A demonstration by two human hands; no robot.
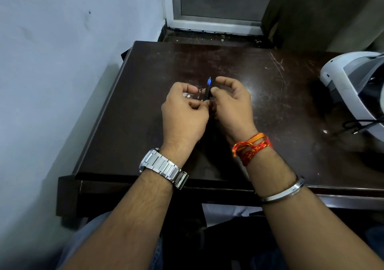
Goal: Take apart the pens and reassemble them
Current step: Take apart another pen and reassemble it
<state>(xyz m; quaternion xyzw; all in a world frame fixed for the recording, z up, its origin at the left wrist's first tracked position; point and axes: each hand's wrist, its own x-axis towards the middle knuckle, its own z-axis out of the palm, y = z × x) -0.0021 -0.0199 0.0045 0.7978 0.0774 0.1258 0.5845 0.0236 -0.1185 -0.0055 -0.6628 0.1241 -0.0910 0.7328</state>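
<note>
free: table [128, 128] left side, far edge | blocked: right edge, white device [351, 86], cable [351, 122] | wall [52, 61] left

Dark scratched table [145, 136] against pale blue wall [62, 41]; metal-framed window [218, 3] behind; dim light.

Single wide-angle view, worn on the head. Looks forward and steeply down onto dark table [145, 128], at arm's reach. Centres on left hand [185, 111] and right hand [233, 105]; takes in wall [52, 61] at left, window frame [214, 23] at top, white device [349, 82] at right edge.
</note>
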